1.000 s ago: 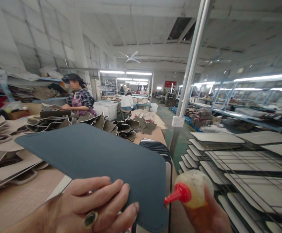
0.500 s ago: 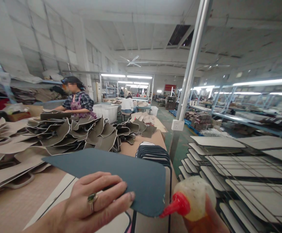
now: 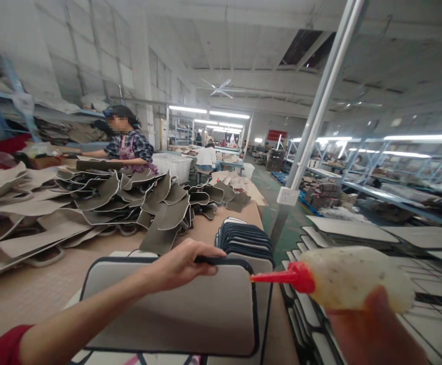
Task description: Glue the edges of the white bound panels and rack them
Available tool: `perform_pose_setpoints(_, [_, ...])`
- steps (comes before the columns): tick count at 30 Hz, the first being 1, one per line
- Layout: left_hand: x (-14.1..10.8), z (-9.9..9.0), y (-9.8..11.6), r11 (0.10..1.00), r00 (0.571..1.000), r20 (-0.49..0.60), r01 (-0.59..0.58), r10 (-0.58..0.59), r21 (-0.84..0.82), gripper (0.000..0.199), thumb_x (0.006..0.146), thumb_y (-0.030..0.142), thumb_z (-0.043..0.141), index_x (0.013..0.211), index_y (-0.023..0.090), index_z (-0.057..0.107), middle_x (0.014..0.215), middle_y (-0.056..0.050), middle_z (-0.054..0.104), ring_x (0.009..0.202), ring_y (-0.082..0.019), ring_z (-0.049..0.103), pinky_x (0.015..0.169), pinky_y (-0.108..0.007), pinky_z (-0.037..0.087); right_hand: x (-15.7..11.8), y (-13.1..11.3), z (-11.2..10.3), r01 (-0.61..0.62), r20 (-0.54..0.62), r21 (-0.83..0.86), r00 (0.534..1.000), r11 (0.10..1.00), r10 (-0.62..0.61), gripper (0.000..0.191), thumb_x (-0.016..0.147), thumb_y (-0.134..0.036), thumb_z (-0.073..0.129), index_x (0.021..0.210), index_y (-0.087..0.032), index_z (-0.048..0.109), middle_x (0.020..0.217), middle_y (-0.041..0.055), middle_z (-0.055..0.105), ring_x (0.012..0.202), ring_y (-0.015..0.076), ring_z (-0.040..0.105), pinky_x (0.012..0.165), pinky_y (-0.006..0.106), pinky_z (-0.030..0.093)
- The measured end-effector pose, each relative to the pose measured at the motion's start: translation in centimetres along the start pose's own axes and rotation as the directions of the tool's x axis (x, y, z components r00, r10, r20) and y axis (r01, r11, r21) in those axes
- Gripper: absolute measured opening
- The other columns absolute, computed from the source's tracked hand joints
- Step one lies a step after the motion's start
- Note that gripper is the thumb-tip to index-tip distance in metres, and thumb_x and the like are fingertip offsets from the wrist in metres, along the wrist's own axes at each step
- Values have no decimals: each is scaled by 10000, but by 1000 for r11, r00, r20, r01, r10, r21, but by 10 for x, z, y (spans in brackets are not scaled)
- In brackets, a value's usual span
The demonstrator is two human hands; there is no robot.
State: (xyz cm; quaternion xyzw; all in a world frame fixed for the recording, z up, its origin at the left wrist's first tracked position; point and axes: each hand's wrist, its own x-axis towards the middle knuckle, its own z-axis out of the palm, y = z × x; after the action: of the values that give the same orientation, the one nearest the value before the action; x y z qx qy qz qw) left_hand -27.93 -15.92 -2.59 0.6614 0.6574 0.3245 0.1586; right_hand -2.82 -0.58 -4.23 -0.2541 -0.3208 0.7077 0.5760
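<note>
My left hand [image 3: 190, 263] pinches the top edge of a flat panel [image 3: 175, 314], pale grey with a dark border and rounded corners. The panel is tilted up so its pale face shows toward me. In my right hand [image 3: 373, 324] is a squeeze glue bottle [image 3: 358, 279], translucent and yellowish with a red pointed nozzle, lying almost level. The nozzle tip is at the panel's upper right border; whether it touches I cannot tell. Just behind stands a row of dark-edged panels [image 3: 243, 238], leaning on one another.
A heap of brown and beige pieces [image 3: 160, 203] covers the table's far left. A co-worker [image 3: 129, 142] stands beyond it. On the right, a wire rack [image 3: 426, 268] holds many pale panels near a metal post [image 3: 304, 152] with a socket.
The panel has gone from lying with its dark blue side up to tilted with its pale face showing. My left hand moved from flat on it to its top edge. The bottle rose and levelled.
</note>
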Motion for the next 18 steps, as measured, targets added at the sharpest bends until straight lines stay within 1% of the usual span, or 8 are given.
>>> perform_pose_setpoints(2, [2, -2, -1, 998, 994, 100, -30, 35, -57, 269, 832, 248, 597, 1042, 141, 726, 737, 8, 654, 652, -119, 538, 564, -173, 353, 6, 1, 1, 68, 66, -48, 996, 997, -65, 676, 432, -426, 891, 1059, -310, 666, 1168, 33, 630, 929, 235, 649, 722, 302, 584])
perform_pose_setpoints(4, [4, -4, -4, 993, 982, 182, -31, 52, -114, 256, 835, 255, 597, 1012, 130, 734, 715, 11, 635, 638, -115, 518, 550, -172, 333, 12, 5, -3, 113, 92, -87, 990, 990, -105, 654, 433, -398, 894, 1040, -308, 668, 1130, 35, 642, 913, 234, 650, 670, 286, 586])
perform_pose_setpoints(7, [4, -9, -7, 972, 954, 295, 24, 48, -235, 293, 842, 282, 597, 1048, 112, 719, 783, -9, 664, 699, -139, 553, 617, -183, 388, 18, 10, -9, 113, 113, -135, 989, 984, -98, 632, 452, -370, 890, 1037, -292, 665, 1037, 47, 664, 867, 241, 655, 652, 304, 588])
perform_pose_setpoints(10, [5, -11, -9, 948, 917, 388, 39, 91, -315, 307, 853, 288, 592, 1073, 108, 707, 877, -28, 691, 795, -164, 585, 712, -203, 434, 21, 11, -9, 86, 106, -162, 992, 983, -69, 613, 422, -360, 896, 984, -255, 673, 1001, 70, 666, 861, 255, 653, 633, 308, 589])
perform_pose_setpoints(12, [6, -12, -11, 947, 897, 427, 35, 111, -320, 310, 849, 282, 601, 1079, 102, 705, 912, -36, 697, 829, -171, 593, 745, -208, 443, 25, 11, -9, 67, 99, -157, 994, 985, -52, 593, 387, -343, 905, 927, -250, 676, 968, 72, 669, 832, 249, 657, 562, 264, 574])
perform_pose_setpoints(14, [7, -12, -12, 948, 885, 450, 36, 118, -318, 318, 845, 275, 609, 1088, 92, 702, 937, -44, 699, 852, -178, 600, 768, -209, 448, 29, 11, -11, 77, 144, -161, 988, 984, -54, 573, 409, -338, 892, 932, -254, 673, 977, 80, 667, 820, 242, 659, 538, 247, 564])
perform_pose_setpoints(16, [7, -13, -13, 946, 878, 460, 28, 130, -322, 328, 851, 265, 604, 1108, 82, 695, 955, -53, 702, 874, -182, 607, 779, -205, 450, 32, 12, -13, 106, 195, -184, 978, 977, -69, 594, 437, -355, 874, 985, -257, 667, 1008, 93, 662, 831, 244, 659, 593, 279, 576])
perform_pose_setpoints(18, [6, -14, -14, 944, 874, 464, 17, 147, -330, 337, 862, 256, 592, 1133, 79, 685, 967, -59, 706, 885, -186, 613, 778, -204, 453, 30, 12, -12, 99, 182, -219, 982, 971, -60, 707, 378, -384, 883, 1035, -257, 657, 1012, 99, 662, 855, 274, 656, 711, 370, 580])
